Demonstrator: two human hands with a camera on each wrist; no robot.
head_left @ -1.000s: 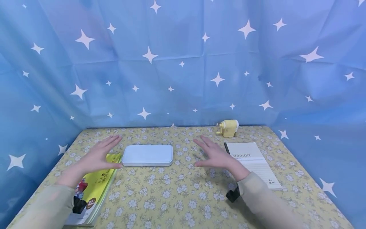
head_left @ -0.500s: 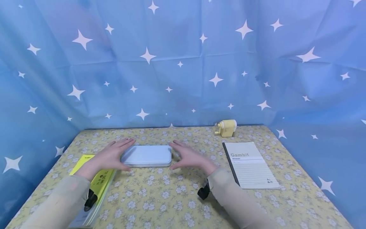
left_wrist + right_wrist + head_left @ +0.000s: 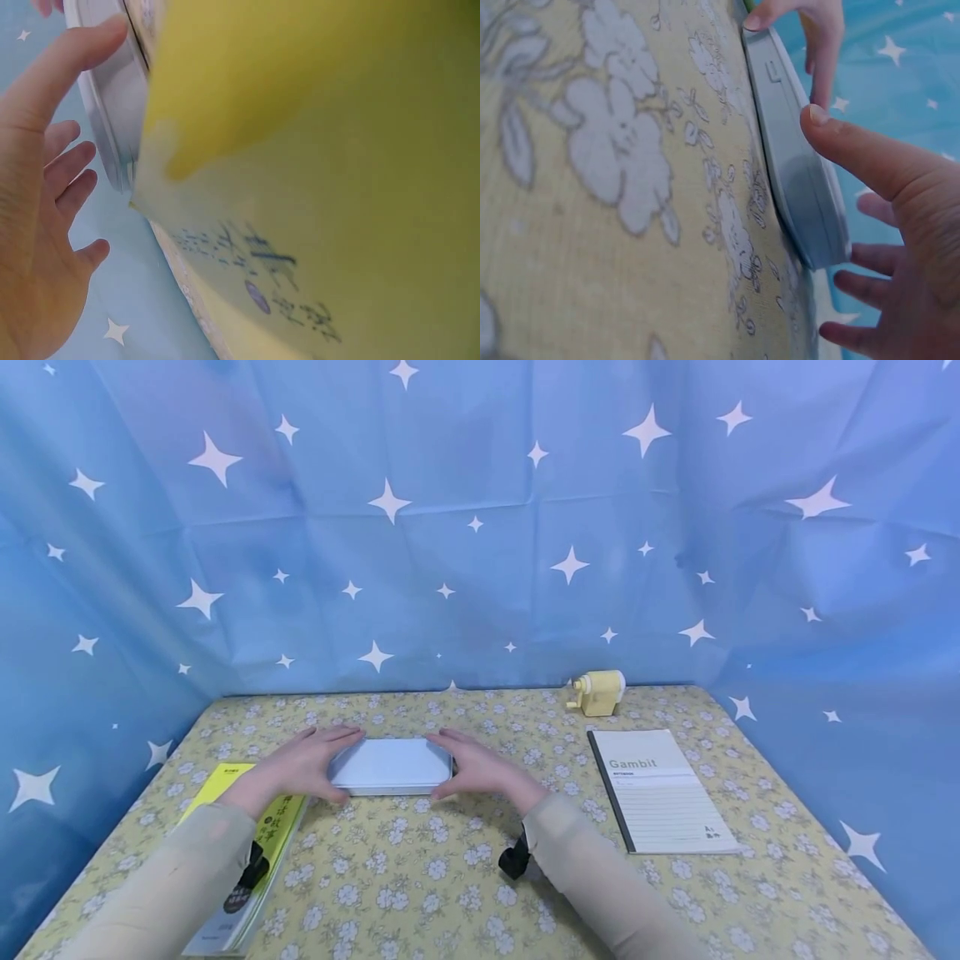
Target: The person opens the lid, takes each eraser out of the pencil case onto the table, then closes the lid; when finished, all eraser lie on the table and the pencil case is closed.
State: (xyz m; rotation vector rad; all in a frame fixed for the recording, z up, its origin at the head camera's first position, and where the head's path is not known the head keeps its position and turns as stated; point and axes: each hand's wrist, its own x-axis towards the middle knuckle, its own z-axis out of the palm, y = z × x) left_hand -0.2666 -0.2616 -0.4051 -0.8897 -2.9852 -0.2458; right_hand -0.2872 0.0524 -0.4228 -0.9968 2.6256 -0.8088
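Note:
A flat white pencil case (image 3: 392, 764) with rounded corners lies on the table, its lid down. My left hand (image 3: 311, 766) spans its left end, thumb at the front side and fingers at the back edge. The right end is held the same way by my right hand (image 3: 483, 770). In the right wrist view the case's front side (image 3: 787, 142) shows a small catch, with my right thumb (image 3: 862, 150) against its upper edge. The left wrist view has my left thumb (image 3: 79, 56) over the side of the case (image 3: 120, 97).
A yellow book (image 3: 217, 781), part of a stack, lies under my left forearm. To the right is a white Gambit notebook (image 3: 663, 793) with a dark spine. Behind it stands a yellow pencil sharpener (image 3: 600, 693) with a crank. A starry blue curtain (image 3: 480, 552) hangs behind the floral tablecloth (image 3: 420, 885).
Both hands have come inward, the right one moving far left from beside the notebook, and have closed onto the ends of the pencil case. The case shows no clear movement.

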